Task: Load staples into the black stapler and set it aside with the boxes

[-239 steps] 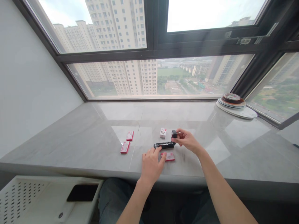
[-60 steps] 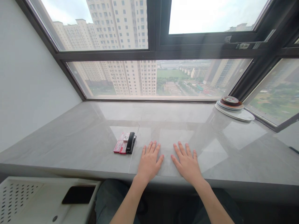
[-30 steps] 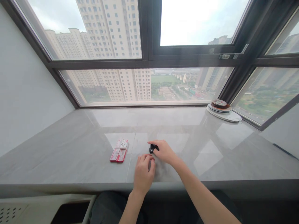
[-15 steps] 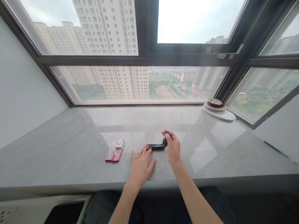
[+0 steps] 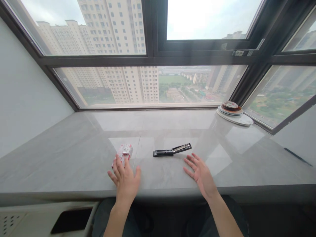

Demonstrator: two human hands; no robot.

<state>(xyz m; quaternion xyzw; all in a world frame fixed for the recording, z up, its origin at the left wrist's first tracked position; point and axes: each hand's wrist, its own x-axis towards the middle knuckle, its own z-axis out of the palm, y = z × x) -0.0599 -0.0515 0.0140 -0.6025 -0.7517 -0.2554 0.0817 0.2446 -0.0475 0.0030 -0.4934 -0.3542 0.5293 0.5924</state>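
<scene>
At the left, a cluster of red-and-white boxes (image 5: 121,149) lies flat on the gray countertop (image 5: 168,176), with a small white box (image 5: 127,149) at its far right corner. Your left hand (image 5: 127,184) extends over the near side of this cluster, fingers spread and loosely bent. Right of it, at the middle of the countertop, locate the black stapler (image 5: 165,152), unfolded at its hinge: the left section lies crosswise, with bright metal at its left end, and the right section angles away from you, exposing a silver rail along its length. Your right hand (image 5: 203,177) is near that section, apart from it, fingers extended and separated. Note that your left fingers cover part of the nearer boxes; you cannot tell whether they touch them. The box print and the stapler's fine internal parts are too small to read.
</scene>
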